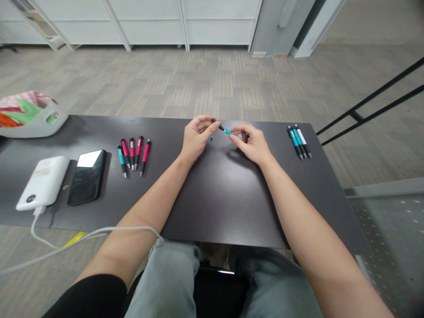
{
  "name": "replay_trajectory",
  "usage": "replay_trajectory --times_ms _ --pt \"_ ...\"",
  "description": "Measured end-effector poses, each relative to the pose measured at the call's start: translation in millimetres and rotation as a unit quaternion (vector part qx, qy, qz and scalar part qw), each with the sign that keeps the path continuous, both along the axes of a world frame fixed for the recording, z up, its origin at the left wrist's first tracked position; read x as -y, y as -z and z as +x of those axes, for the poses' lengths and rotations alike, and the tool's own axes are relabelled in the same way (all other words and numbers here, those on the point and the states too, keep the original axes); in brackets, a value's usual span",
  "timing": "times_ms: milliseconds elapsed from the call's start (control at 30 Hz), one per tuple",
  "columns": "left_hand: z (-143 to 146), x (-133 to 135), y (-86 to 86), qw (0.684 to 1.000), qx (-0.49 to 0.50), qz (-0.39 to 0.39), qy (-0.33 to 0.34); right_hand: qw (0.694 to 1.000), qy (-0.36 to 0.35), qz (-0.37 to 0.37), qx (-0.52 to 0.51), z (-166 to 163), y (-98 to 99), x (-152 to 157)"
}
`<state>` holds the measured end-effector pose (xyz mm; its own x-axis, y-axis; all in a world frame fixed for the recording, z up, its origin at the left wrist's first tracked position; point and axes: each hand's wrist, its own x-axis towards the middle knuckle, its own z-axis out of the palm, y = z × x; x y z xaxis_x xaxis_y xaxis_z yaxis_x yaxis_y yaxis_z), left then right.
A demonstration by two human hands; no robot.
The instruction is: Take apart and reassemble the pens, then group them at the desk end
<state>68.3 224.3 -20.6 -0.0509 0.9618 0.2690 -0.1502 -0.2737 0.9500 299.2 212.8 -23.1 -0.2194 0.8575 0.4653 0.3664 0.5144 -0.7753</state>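
My left hand (196, 137) and my right hand (251, 140) meet over the far middle of the dark table (215, 198). Between them they hold a teal and black pen (222, 128): the left fingers pinch its black end, the right fingers pinch its teal end. A tiny loose part (211, 138) lies on the table just below the pen. A row of several pens (133, 154), mostly red with one teal, lies to the left. Three more pens (299, 141), two teal and one white, lie near the right edge.
A white power bank (43, 182) with a cable (82, 238) and a black phone (87, 176) sit at the table's left. A grey tray with coloured cloth (28, 115) rests at the far left corner. Black rails (374, 106) run on the right.
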Motion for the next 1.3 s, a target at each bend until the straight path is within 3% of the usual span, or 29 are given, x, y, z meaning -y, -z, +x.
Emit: replay_trajectory --times_ms 1067,1300 --pt "-0.7 -0.9 1.2 0.999 -0.007 -0.023 0.027 0.999 0.021 0.007 -0.027 1.9 -1.1 -3.0" --pt "-1.2 -0.2 1.2 0.999 -0.007 -0.014 0.038 0.998 -0.013 -0.064 -0.018 2.7 6.5 -6.2"
